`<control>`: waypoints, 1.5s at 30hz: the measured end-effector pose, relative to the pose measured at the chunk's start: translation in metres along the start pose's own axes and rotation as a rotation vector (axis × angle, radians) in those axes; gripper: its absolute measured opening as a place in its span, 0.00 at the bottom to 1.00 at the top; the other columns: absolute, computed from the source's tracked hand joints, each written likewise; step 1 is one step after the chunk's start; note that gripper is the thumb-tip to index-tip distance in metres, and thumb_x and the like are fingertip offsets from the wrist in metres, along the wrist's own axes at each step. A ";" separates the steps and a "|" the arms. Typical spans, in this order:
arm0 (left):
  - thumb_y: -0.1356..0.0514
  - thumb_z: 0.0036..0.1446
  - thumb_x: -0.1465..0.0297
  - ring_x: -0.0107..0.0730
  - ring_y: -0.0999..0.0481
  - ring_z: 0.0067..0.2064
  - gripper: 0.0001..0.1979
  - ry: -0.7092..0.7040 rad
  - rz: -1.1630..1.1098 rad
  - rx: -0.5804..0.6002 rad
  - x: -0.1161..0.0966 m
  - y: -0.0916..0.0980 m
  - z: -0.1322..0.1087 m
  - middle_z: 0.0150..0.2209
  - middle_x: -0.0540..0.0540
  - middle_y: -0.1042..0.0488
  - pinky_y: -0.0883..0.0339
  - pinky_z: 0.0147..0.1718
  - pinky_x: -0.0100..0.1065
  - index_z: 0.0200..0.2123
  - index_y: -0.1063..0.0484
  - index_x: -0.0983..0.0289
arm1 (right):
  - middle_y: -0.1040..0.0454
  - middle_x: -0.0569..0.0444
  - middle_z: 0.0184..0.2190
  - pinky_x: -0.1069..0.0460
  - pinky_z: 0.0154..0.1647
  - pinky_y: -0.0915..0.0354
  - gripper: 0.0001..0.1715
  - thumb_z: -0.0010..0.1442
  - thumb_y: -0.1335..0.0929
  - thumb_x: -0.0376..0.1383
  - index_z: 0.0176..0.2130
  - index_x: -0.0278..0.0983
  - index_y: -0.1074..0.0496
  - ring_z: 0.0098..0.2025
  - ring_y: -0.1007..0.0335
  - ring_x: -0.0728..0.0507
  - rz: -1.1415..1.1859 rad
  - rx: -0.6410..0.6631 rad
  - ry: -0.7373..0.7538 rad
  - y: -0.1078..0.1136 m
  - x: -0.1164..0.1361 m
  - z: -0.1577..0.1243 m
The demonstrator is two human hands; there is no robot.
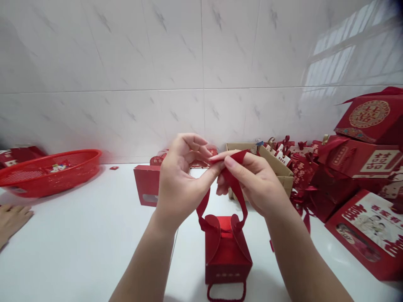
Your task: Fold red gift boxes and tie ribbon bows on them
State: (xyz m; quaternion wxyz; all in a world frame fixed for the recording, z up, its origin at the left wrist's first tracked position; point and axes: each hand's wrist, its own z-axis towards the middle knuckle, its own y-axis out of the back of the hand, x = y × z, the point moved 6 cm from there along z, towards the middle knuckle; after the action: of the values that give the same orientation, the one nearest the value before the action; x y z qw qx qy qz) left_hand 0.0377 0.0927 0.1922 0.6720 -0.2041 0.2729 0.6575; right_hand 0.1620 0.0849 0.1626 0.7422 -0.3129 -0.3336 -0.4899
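Observation:
A small red gift box (228, 260) stands on the white table, its curved top flaps folded inward. A red ribbon (235, 184) runs through the top of the box and rises in a loop on both sides. Above the box, my left hand (185, 180) pinches the ribbon between thumb and forefinger, its other fingers loosely curled. My right hand (255, 176) meets it there, thumb and fingers closed on the same ribbon. A dark red cord handle (226, 298) hangs at the near side of the box.
Left, a red plastic basket (50, 174) holds small wrapped pieces; another person's hand (14, 222) rests near it. Behind my left hand is a red box (146, 184). A cardboard box (285, 172) stands behind my right hand. Red gift boxes (368, 159) are stacked at right, before a tiled wall.

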 end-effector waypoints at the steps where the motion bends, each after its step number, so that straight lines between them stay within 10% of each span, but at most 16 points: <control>1: 0.33 0.46 0.71 0.28 0.23 0.33 0.14 0.021 0.008 0.017 0.003 -0.001 0.000 0.32 0.50 0.26 0.26 0.33 0.29 0.37 0.32 0.63 | 0.29 0.57 0.23 0.56 0.26 0.30 0.13 0.61 0.35 0.40 0.41 0.37 0.25 0.24 0.30 0.52 0.057 0.027 -0.053 0.000 -0.004 0.001; 10: 0.40 0.54 0.63 0.32 0.23 0.32 0.09 0.243 0.167 0.373 0.023 -0.006 0.002 0.30 0.54 0.22 0.29 0.29 0.30 0.32 0.24 0.64 | 0.32 0.58 0.24 0.56 0.27 0.36 0.10 0.60 0.33 0.40 0.34 0.37 0.26 0.24 0.36 0.54 0.195 0.006 -0.157 0.022 -0.022 0.012; 17: 0.44 0.57 0.62 0.21 0.39 0.18 0.13 0.346 0.281 0.513 0.024 -0.002 0.000 0.20 0.48 0.34 0.46 0.16 0.25 0.26 0.27 0.63 | 0.28 0.52 0.32 0.51 0.37 0.36 0.11 0.62 0.36 0.33 0.34 0.37 0.25 0.35 0.33 0.48 -0.731 0.163 0.181 0.020 0.015 -0.001; 22: 0.48 0.59 0.62 0.26 0.34 0.25 0.14 0.359 0.241 0.601 0.026 -0.008 -0.005 0.25 0.50 0.32 0.40 0.22 0.28 0.29 0.28 0.62 | 0.28 0.52 0.33 0.53 0.32 0.37 0.11 0.58 0.36 0.26 0.33 0.36 0.24 0.33 0.33 0.49 -1.046 0.180 0.313 0.011 0.023 -0.010; 29: 0.52 0.56 0.73 0.32 0.29 0.37 0.15 0.388 0.208 0.573 0.025 -0.006 -0.003 0.31 0.51 0.27 0.35 0.34 0.30 0.26 0.27 0.61 | 0.28 0.53 0.33 0.54 0.33 0.36 0.11 0.56 0.36 0.25 0.32 0.35 0.24 0.33 0.33 0.49 -1.142 0.170 0.285 0.010 0.021 -0.009; 39: 0.45 0.51 0.74 0.25 0.33 0.28 0.02 0.345 0.106 0.452 0.033 -0.020 -0.008 0.26 0.48 0.33 0.39 0.26 0.27 0.30 0.36 0.62 | 0.27 0.49 0.34 0.52 0.36 0.34 0.12 0.58 0.37 0.27 0.34 0.35 0.25 0.37 0.32 0.46 -1.111 0.110 0.435 0.010 0.009 -0.013; 45: 0.37 0.46 0.71 0.23 0.32 0.30 0.13 0.323 -0.099 0.281 0.033 -0.015 -0.007 0.27 0.46 0.35 0.36 0.31 0.28 0.29 0.43 0.63 | 0.28 0.48 0.38 0.48 0.43 0.35 0.13 0.61 0.36 0.36 0.38 0.37 0.23 0.42 0.34 0.45 -0.845 -0.063 0.351 0.018 0.005 -0.012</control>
State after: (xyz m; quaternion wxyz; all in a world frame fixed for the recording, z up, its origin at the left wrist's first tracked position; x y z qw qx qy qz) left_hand 0.0511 0.1125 0.1645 0.6729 -0.2242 0.4555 0.5381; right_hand 0.1823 0.0789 0.1571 0.5129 -0.0840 -0.2862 -0.8050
